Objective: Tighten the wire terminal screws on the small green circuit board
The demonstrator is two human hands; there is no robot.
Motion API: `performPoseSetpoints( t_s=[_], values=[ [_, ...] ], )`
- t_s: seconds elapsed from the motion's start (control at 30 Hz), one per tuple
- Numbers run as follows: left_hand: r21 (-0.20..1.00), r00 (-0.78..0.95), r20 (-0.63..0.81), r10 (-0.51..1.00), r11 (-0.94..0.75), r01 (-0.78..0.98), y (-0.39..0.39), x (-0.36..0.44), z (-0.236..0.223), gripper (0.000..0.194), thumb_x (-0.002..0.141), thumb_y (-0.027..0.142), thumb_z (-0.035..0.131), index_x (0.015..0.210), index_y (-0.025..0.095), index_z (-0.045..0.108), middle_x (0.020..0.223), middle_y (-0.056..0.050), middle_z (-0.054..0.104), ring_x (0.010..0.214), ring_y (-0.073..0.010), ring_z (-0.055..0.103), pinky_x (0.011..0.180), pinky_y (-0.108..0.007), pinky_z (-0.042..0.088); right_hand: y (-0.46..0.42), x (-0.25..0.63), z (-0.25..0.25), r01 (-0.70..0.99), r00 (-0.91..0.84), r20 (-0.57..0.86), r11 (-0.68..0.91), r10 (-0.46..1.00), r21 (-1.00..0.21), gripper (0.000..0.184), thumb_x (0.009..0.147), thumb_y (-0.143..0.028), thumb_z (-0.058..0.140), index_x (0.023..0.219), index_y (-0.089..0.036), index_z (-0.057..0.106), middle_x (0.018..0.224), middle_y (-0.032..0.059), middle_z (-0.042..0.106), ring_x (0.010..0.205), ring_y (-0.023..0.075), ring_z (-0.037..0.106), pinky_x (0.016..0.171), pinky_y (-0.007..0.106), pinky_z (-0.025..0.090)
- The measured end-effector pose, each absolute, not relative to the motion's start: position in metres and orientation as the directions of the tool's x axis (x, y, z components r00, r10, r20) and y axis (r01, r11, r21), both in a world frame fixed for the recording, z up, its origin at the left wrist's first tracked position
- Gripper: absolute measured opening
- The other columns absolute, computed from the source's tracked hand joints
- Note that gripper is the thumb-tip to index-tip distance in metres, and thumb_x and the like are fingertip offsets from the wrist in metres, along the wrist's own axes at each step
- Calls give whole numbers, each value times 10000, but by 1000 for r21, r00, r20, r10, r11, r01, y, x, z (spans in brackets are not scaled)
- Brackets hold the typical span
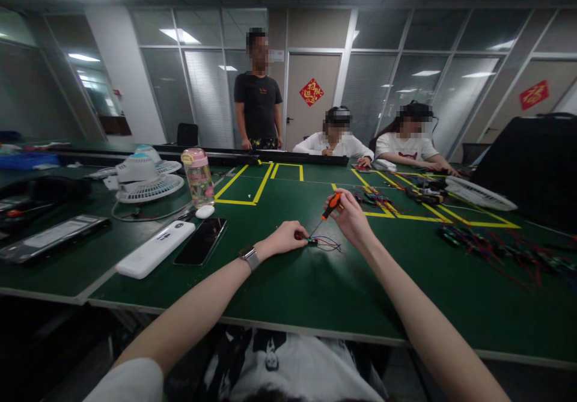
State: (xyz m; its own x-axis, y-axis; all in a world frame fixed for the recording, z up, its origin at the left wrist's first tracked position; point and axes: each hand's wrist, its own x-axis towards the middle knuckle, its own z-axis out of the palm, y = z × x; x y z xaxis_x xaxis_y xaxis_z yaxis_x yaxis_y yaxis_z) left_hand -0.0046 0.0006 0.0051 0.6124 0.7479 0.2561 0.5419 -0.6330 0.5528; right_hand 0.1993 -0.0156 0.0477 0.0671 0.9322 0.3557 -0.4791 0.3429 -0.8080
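Observation:
My left hand (pixel 285 238), with a watch on the wrist, rests on the green table (pixel 315 282) and pinches a small dark connector (pixel 312 242) with thin red and blue wires (pixel 329 244) trailing to the right. My right hand (pixel 352 217) is closed around a small screwdriver with an orange handle (pixel 332 205). Its thin shaft slants down to the left, the tip meeting the connector.
A black phone (pixel 201 241), a white power bank (pixel 155 249), a white mouse (pixel 204 211), a pink-lidded bottle (pixel 198 176) and a white fan (pixel 145 179) lie left. Wire bundles (pixel 496 249) spread right. Two seated people and one standing person are across the table.

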Motion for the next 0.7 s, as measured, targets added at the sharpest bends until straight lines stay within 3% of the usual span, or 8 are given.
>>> performPoseSetpoints(
  t_s=[0.23, 0.47, 0.7],
  values=[
    [539, 615, 240, 751, -630, 559, -2, -4, 9, 165, 825, 246, 704, 957, 163, 759, 956, -58, 680, 841, -170, 633, 751, -256, 484, -18, 199, 48, -454, 76, 369, 361, 926, -814, 270, 653, -405, 832, 849, -293, 684, 804, -33, 647, 758, 145, 586, 781, 312, 534],
    [545, 617, 241, 750, -630, 553, -1, -5, 8, 166, 821, 249, 705, 950, 160, 759, 949, -57, 676, 837, -175, 633, 752, -258, 484, -17, 199, 48, -455, 34, 348, 324, 937, -829, 343, 713, -448, 784, 1014, -311, 696, 859, -5, 694, 834, 165, 639, 743, 299, 525],
    [560, 617, 242, 749, -627, 542, 1, -5, 6, 162, 827, 258, 701, 951, 171, 758, 961, -56, 669, 848, -176, 633, 761, -268, 489, -17, 198, 47, -442, 72, 367, 359, 928, -822, 272, 678, -461, 815, 853, -288, 697, 790, -27, 651, 781, 152, 606, 761, 313, 535]
  ],
)
